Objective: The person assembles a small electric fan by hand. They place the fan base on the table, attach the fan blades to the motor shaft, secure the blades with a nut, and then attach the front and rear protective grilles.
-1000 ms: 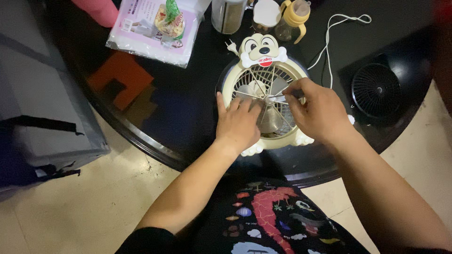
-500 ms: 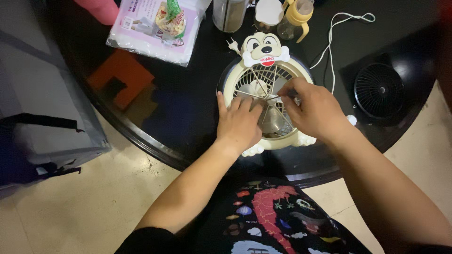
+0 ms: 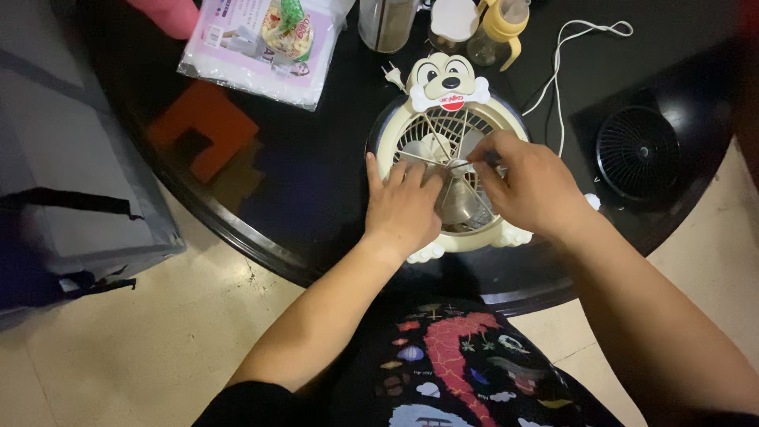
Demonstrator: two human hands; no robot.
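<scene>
A cream table fan with a cartoon dog head lies face up on a round black table. My left hand rests flat on the lower left of its wire grille, fingers spread. My right hand is over the right side of the grille. Its fingers pinch a thin tool whose tip meets the hub at the grille's centre. The tool's handle is mostly hidden in my fingers.
A round black fan part lies to the right, past a white cord. At the far edge sit a plastic packet, a jar and a yellow-handled bottle. A grey bag stands left of the table.
My right hand has shifted slightly left and turned at the hub. The left hand stays planted on the grille. The view has drifted a little.
</scene>
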